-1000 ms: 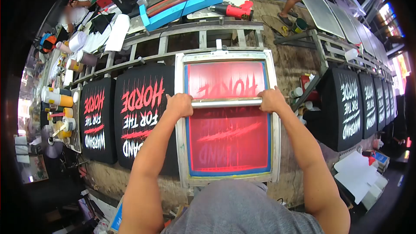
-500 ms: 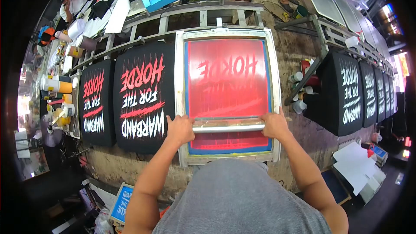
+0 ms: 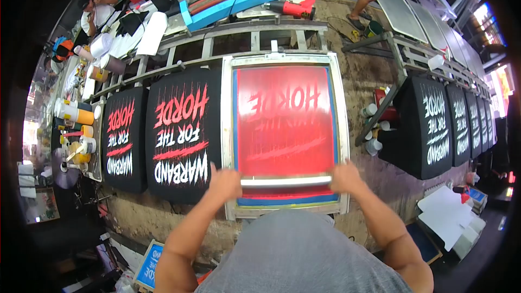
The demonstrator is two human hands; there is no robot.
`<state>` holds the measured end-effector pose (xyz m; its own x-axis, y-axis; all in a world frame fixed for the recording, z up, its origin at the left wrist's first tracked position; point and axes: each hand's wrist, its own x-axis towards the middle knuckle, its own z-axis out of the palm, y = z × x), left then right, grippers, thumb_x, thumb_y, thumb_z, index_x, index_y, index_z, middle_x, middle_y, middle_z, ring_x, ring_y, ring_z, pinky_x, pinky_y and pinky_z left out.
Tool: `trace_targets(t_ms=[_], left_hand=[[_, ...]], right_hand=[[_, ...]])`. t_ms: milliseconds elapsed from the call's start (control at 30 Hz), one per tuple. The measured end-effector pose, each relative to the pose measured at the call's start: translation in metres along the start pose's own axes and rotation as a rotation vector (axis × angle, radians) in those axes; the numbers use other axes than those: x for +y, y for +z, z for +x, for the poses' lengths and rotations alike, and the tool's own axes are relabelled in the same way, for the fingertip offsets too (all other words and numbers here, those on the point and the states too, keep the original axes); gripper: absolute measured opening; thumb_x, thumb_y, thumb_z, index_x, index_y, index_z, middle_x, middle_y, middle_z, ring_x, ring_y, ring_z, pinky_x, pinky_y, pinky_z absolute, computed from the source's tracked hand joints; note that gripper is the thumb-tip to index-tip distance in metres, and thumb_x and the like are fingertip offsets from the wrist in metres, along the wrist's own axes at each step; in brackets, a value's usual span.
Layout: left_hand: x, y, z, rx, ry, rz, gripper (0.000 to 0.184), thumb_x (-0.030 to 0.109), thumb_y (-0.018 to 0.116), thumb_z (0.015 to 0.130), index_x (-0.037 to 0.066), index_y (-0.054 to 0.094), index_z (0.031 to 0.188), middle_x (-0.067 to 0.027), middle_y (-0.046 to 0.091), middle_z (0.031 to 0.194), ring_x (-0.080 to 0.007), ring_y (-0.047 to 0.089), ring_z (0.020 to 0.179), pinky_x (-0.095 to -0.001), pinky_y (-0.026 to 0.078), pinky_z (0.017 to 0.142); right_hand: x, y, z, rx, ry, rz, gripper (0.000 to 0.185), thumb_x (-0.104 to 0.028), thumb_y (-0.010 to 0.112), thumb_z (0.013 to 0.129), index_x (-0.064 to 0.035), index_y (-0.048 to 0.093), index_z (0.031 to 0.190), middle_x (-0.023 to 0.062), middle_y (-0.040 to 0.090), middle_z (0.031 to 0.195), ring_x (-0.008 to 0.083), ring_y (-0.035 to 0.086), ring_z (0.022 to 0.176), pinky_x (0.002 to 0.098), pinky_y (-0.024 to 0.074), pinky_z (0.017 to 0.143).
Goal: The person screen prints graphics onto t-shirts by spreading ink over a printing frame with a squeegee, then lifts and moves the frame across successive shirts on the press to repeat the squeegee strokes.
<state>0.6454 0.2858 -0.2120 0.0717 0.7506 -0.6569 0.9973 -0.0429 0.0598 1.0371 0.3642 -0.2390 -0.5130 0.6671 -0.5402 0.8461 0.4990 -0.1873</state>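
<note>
A squeegee [image 3: 286,183] lies across the lower part of a screen-printing frame [image 3: 228,119], on mesh covered in red ink [image 3: 285,152]. My left hand [image 3: 224,185] grips its left end, and my right hand [image 3: 346,178] holds the right end; both are slightly blurred. Mirrored letters reading HORDE show through the mesh. Left of the frame lies a black T-shirt [image 3: 184,190] printed in red and white. What lies beneath the frame is hidden.
A second printed black shirt [image 3: 125,179] lies further left, beside ink containers [image 3: 73,111]. More black shirts [image 3: 410,130] with white print hang over boards at the right. Beyond the metal rail [image 3: 209,49] are a blue machine [image 3: 230,2] and a red heat gun [image 3: 293,6]. Other people stand farther back.
Both hands have drawn the squeegee toward my body, closer to the near edge of the frame. Red ink coats the mesh behind it more thickly. The view has tipped up slightly.
</note>
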Motion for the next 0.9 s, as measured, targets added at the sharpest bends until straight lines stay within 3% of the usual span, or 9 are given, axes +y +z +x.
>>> trace_targets(t_ms=[100,167,200,233,400,500,667,733,900], left_hand=[[-0.035,-0.053,0.092,0.340,-0.035,0.068,0.029,0.014,0.070,0.067,0.009,0.075,0.095,-0.0149,0.075,0.095,-0.0331,0.072,0.100,-0.0714,0.028,0.113],[-0.051,-0.105,0.146,0.438,-0.038,0.047,0.033,0.014,0.067,0.070,0.014,0.076,0.102,-0.0177,0.075,0.100,-0.0325,0.071,0.104,-0.0684,0.030,0.114],[-0.057,-0.127,0.172,0.463,-0.057,0.061,0.036,0.014,0.067,0.071,0.016,0.076,0.106,-0.0172,0.075,0.100,-0.0330,0.070,0.105,-0.0677,0.031,0.114],[-0.064,-0.145,0.195,0.471,-0.086,0.081,0.036,0.014,0.067,0.072,0.016,0.076,0.107,-0.0173,0.074,0.104,-0.0331,0.070,0.107,-0.0674,0.031,0.114],[-0.079,-0.197,0.263,0.414,-0.138,0.005,0.040,0.014,0.068,0.072,0.016,0.075,0.111,-0.0182,0.073,0.113,-0.0363,0.067,0.113,-0.0696,0.028,0.115],[-0.081,-0.214,0.273,0.383,-0.157,-0.035,0.041,0.014,0.068,0.071,0.014,0.075,0.111,-0.0169,0.072,0.116,-0.0376,0.067,0.114,-0.0709,0.029,0.114],[-0.072,-0.201,0.264,0.415,-0.192,-0.048,0.042,0.017,0.066,0.074,0.016,0.075,0.115,-0.0134,0.069,0.126,-0.0347,0.058,0.128,-0.0697,0.030,0.114],[-0.071,-0.197,0.253,0.367,-0.181,0.006,0.043,0.019,0.064,0.075,0.018,0.074,0.117,-0.0118,0.068,0.128,-0.0344,0.053,0.132,-0.0688,0.030,0.114],[-0.061,-0.166,0.219,0.311,-0.122,0.051,0.045,0.018,0.062,0.074,0.018,0.075,0.116,-0.0172,0.071,0.119,-0.0373,0.061,0.121,-0.0705,0.030,0.113]], right_hand=[[0.028,-0.072,0.091,0.152,0.039,-0.093,0.030,-0.016,0.064,0.068,-0.0105,0.074,0.096,0.0166,0.073,0.097,0.0333,0.071,0.099,0.0550,0.0432,0.108],[0.047,-0.112,0.150,0.335,0.036,-0.048,0.030,-0.014,0.063,0.071,-0.0108,0.075,0.098,0.0160,0.072,0.103,0.0333,0.070,0.102,0.0551,0.0423,0.108],[0.058,-0.128,0.179,0.350,0.066,-0.077,0.032,-0.015,0.063,0.071,-0.0115,0.075,0.100,0.0155,0.072,0.103,0.0336,0.070,0.102,0.0560,0.0413,0.108],[0.065,-0.146,0.203,0.326,0.102,-0.105,0.043,-0.017,0.064,0.070,-0.0141,0.075,0.111,0.0147,0.074,0.106,0.0325,0.070,0.105,0.0504,0.0429,0.104],[0.090,-0.192,0.276,0.271,0.181,-0.112,0.044,-0.019,0.064,0.068,-0.0157,0.075,0.110,0.0160,0.075,0.104,0.0326,0.070,0.105,0.0485,0.0444,0.101],[0.099,-0.201,0.294,0.271,0.175,-0.106,0.048,-0.020,0.065,0.066,-0.0178,0.076,0.112,0.0150,0.075,0.101,0.0327,0.071,0.103,0.0484,0.0459,0.099],[0.097,-0.188,0.289,0.255,0.186,-0.095,0.056,-0.020,0.065,0.067,-0.0177,0.072,0.122,0.0103,0.070,0.123,0.0290,0.065,0.116,0.0512,0.0478,0.097],[0.092,-0.188,0.276,0.210,0.179,-0.099,0.057,-0.021,0.066,0.066,-0.0184,0.072,0.123,0.0106,0.071,0.121,0.0295,0.066,0.116,0.0512,0.0479,0.097],[0.077,-0.165,0.232,0.160,0.161,-0.078,0.058,-0.030,0.071,0.070,-0.0205,0.070,0.126,0.0115,0.074,0.116,0.0294,0.069,0.111,0.0486,0.0462,0.101]])
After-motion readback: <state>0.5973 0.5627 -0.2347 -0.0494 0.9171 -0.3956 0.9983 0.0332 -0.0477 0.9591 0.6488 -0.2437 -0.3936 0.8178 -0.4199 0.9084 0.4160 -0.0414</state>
